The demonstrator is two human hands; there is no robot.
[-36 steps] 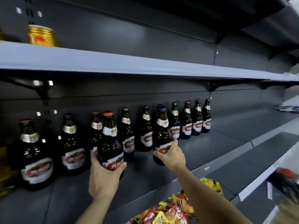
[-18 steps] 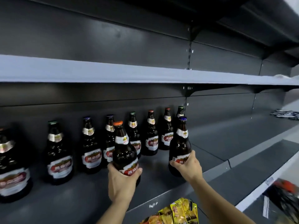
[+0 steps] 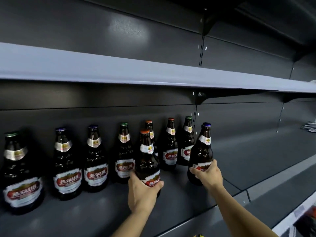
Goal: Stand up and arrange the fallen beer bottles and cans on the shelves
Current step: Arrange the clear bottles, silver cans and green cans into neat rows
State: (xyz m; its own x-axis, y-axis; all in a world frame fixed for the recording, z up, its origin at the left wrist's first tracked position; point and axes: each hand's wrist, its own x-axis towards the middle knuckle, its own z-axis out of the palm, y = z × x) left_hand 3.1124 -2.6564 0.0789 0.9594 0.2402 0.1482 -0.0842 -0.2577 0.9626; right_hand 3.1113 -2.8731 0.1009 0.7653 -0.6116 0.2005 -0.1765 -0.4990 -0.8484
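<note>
We grip two bottles low, upright on shelf (image 3: 222, 170): left hand (image 3: 142, 194) wraps orange-cap bottle (image 3: 147, 161), right hand (image 3: 209, 175) wraps blue-cap bottle (image 3: 201, 151) at 2 o'clock, ready to join back row (image 3: 95, 159).

Dark metal shelving (image 3: 153, 72), dim light.

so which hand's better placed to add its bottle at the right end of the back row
Right hand: its blue-capped bottle is already beside the row's last green-capped bottle. The left hand holds its bottle farther left.
</note>
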